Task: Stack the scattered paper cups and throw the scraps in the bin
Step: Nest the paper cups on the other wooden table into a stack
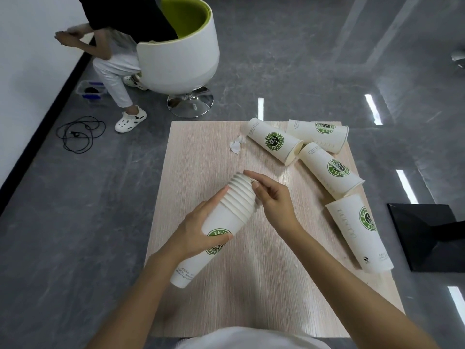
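Above the surface [251, 285], the left hand [198, 230] grips the stack of cups [234, 205] mid-wall and the right hand [274, 197] pinches its rims. The thin paper probably crushes easily, so hold lightly.

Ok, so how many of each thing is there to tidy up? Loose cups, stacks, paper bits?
Loose cups: 4
Stack of cups: 1
Paper scrap: 1
Total: 6

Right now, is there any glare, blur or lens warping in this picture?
In the head view, ceiling-light streaks glare on the glossy floor; the wide lens slightly bows the table edges; the stack of cups looks sharp, with only soft shadows.
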The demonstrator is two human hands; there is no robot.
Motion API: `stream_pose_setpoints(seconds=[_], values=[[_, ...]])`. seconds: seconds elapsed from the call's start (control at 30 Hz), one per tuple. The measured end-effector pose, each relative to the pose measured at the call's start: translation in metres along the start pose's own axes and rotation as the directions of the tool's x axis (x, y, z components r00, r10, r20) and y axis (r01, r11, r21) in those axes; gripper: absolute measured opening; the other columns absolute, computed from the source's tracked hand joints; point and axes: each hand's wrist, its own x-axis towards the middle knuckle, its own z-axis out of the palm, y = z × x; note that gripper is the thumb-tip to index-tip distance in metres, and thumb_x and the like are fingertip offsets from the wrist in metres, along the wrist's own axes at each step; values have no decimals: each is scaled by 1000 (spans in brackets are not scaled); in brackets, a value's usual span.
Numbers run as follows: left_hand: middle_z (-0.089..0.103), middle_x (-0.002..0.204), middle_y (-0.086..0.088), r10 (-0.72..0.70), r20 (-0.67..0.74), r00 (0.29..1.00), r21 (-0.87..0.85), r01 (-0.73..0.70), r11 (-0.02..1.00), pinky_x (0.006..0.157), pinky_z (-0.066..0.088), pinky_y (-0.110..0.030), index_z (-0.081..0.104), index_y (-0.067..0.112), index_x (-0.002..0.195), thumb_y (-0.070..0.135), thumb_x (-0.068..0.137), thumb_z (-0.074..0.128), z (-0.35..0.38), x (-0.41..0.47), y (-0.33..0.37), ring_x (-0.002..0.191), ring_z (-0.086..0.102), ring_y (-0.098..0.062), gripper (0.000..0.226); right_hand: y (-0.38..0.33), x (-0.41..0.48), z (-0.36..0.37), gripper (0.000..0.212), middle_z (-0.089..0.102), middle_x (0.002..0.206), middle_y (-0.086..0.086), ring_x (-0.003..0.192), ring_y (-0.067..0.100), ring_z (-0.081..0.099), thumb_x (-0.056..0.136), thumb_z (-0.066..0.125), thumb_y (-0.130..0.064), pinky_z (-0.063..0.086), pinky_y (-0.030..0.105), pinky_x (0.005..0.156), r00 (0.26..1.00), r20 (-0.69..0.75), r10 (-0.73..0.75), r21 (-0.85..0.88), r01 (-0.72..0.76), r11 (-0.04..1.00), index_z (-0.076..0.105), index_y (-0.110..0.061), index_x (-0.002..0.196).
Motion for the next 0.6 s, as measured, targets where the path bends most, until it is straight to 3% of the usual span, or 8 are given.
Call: stream_pose_setpoints(seconds=[0.17,0.33,0.47,0.6], values=[[41,135,17,0,-33,999,96,3,995,89,49,-33,5,63,144,48,68,82,7,9,1,110,51,-4,109,1,4,2,26,68,108,0,97,-3,61,96,49,-4,42,8,81,998,-59,10,0,-10,1000,65,-9,116],[40,132,19,-14,-48,999,93,19,995,86,48,-32,4,64,143,46,70,82,8,20,-1,108,52,-7,108,4,16,-7,24,52,66,0,57,0,42,95,52,-7,38,9,60,996,-81,47,19,-46,999,66,-12,113],[40,136,18,-27,-34,999,84,30,996,88,47,-32,7,62,144,45,70,82,8,26,-3,111,51,-7,107,10,42,-25,25,63,73,8,63,7,57,97,45,-4,48,17,68,974,-213,78,76,-63,995,61,-8,117],[40,138,18,-37,-26,999,76,39,996,89,48,-34,7,63,144,44,71,82,6,32,-6,112,50,-7,106,24,74,-51,27,65,82,5,73,13,59,95,47,-6,49,26,76,917,-381,117,6,-124,992,61,-15,117]])
